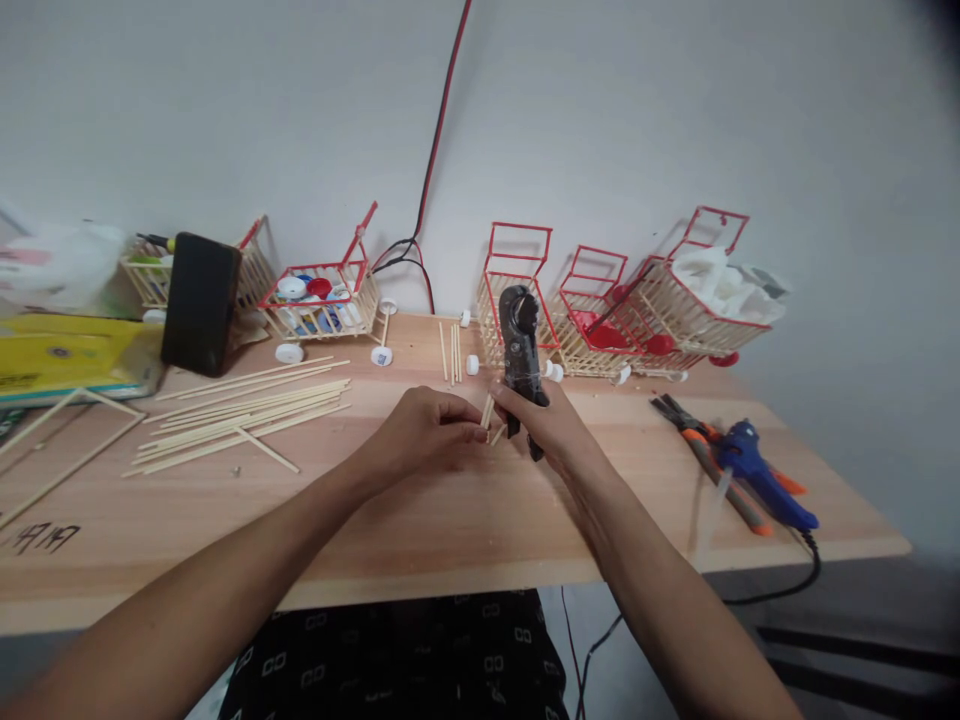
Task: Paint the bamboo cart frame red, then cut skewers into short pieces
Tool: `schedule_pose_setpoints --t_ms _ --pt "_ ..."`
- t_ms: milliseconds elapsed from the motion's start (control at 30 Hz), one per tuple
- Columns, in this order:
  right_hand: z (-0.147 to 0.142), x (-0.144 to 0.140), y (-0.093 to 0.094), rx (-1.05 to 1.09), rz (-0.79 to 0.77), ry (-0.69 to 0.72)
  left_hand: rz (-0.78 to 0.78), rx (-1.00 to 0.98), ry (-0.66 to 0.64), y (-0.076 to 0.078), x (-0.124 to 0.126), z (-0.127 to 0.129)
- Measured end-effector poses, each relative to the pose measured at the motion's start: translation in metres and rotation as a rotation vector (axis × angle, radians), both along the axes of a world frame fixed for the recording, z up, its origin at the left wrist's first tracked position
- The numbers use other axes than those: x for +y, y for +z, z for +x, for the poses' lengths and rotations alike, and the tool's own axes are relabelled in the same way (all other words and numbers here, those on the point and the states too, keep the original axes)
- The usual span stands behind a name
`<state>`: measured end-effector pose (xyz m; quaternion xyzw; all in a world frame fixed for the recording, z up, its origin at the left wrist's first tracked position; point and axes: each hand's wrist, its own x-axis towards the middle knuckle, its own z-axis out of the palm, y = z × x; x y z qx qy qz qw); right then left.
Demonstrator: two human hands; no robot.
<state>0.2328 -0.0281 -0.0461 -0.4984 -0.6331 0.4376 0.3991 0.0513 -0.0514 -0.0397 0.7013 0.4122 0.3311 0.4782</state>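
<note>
My right hand is wrapped around the handles of a black wire stripper, its head pointing up and away from me. The thumb and fingertips of that hand also reach toward some short wooden sticks. My left hand pinches the lower ends of these sticks, just left of the tool, over the wooden table. Several more short sticks lie on the table beyond my hands. A pile of long thin sticks spreads out to the left of my left hand.
Small stick-built carts with red trim stand along the wall, including one with bottle caps and one with white plastic. A phone leans at left. Pliers and a blue glue gun lie at right, a cord trailing off the edge.
</note>
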Motion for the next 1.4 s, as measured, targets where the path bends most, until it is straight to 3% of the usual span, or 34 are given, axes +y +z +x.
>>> schedule_pose_setpoints --t_ms 433,533,700,833,1167,1267,1400 --pt "0.000 -0.002 0.002 -0.025 -0.035 0.015 0.074 0.069 -0.005 -0.004 0.002 0.000" --pt "-0.001 -0.001 0.001 -0.015 -0.017 -0.004 -0.004 0.019 -0.018 -0.004 0.003 -0.001" --pt "-0.002 -0.001 -0.002 -0.016 0.032 -0.036 -0.238 -0.259 -0.108 -0.004 0.008 -0.002" --pt "-0.006 -0.003 -0.004 -0.097 0.099 -0.028 -0.351 -0.347 -0.008 -0.007 0.011 -0.001" --pt "-0.017 -0.015 0.002 -0.225 0.198 -0.097 -0.264 -0.311 0.051 -0.016 0.009 -0.001" --pt "-0.006 -0.019 0.014 -0.264 0.136 -0.033 -0.297 -0.310 0.036 -0.012 0.007 -0.002" --pt "0.027 -0.032 0.028 -0.351 -0.065 0.079 -0.310 -0.365 0.001 -0.003 0.003 -0.004"
